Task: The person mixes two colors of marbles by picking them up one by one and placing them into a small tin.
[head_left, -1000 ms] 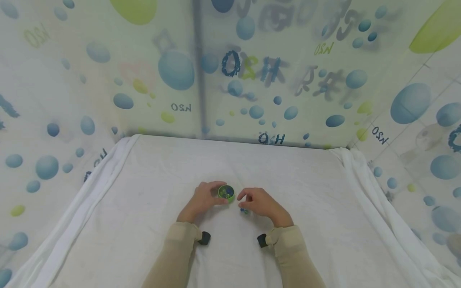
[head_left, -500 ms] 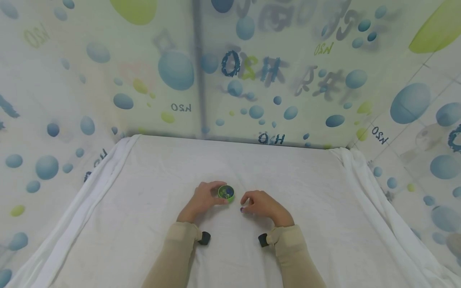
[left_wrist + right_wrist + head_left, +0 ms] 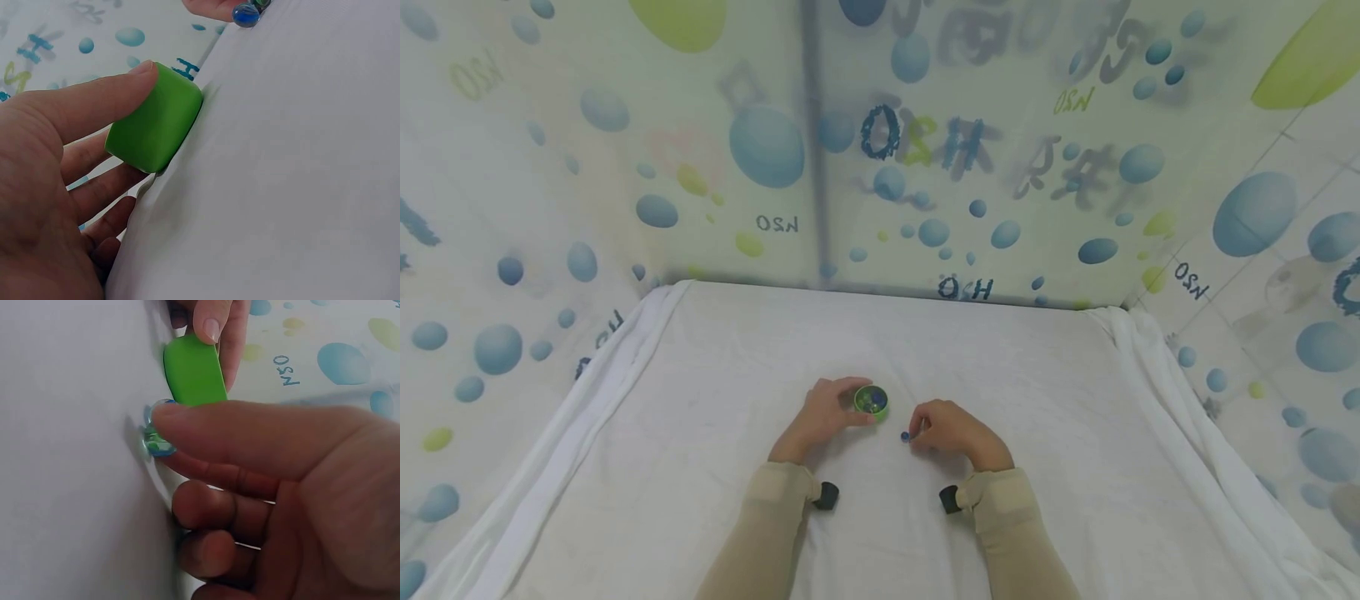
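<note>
My left hand (image 3: 829, 414) grips a small bright green cup (image 3: 156, 122) between thumb and fingers, the cup standing on the white cloth. Inside the cup (image 3: 871, 401), dark blue and greenish glass marbles show. Right of it, my right hand (image 3: 951, 431) is low over the cloth, with thumb and index fingertip pinching at a clear glass marble with green inside (image 3: 159, 442). A blue marble (image 3: 245, 15) lies right against it at the fingertips, partly covered by the thumb in the right wrist view. The other right fingers are curled.
White cloth (image 3: 760, 350) covers the table, bunched into folds along the left (image 3: 625, 367) and right (image 3: 1187, 417) edges. Patterned curtain walls (image 3: 865, 217) with blue and green dots stand behind and at both sides.
My right hand has shifted slightly right and its fingers have drawn closer together; the blue marble now shows uncovered beside its fingertips. The left hand and cup have stayed in place.
</note>
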The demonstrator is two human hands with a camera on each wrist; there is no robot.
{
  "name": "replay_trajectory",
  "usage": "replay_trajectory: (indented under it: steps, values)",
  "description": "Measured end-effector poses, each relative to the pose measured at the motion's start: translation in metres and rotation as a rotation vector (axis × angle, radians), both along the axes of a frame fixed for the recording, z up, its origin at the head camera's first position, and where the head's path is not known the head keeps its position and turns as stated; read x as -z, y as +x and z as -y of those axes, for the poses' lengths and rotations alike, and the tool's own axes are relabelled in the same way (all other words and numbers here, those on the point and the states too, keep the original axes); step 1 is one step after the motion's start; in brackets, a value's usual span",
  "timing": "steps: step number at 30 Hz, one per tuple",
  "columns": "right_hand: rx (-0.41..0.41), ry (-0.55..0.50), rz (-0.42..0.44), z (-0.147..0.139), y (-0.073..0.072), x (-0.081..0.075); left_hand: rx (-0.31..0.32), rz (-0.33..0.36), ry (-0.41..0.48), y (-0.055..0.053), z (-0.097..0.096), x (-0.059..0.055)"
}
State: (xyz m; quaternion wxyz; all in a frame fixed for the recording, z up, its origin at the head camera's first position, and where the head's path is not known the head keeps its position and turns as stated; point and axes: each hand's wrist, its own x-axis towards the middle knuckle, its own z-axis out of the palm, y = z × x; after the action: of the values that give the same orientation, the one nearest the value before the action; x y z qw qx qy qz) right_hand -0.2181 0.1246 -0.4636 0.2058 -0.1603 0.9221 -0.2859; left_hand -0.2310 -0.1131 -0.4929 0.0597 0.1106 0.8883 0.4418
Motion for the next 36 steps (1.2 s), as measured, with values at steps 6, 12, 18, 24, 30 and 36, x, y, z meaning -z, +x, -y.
replay_trajectory:
  steps: [6,12,18,24,30,36]
  values:
    - [0.000,0.006,-0.002,-0.0002,-0.0005,0.0016,-0.005,0.004,-0.010,-0.0001,-0.0003,-0.0005]
    - [0.003,0.007,-0.013,-0.0010,-0.0014,0.0026,-0.013,0.013,-0.005,-0.0001,-0.0004,0.0003]
    - [-0.015,-0.026,-0.062,-0.0020,-0.0024,0.0024,-0.007,-0.008,-0.011,-0.0014,-0.0003,0.0030]
    - [0.011,-0.072,-0.090,-0.0012,-0.0040,-0.0007,-0.012,-0.004,-0.029,-0.0022,-0.0006,0.0043]
    - [0.041,-0.086,-0.118,0.0000,-0.0054,-0.0018,-0.006,-0.019,-0.036,-0.0031,-0.0006,0.0045]
    - [0.045,-0.126,-0.172,0.0015,-0.0057,-0.0013,-0.002,-0.016,-0.032,-0.0032,-0.0009,0.0048]
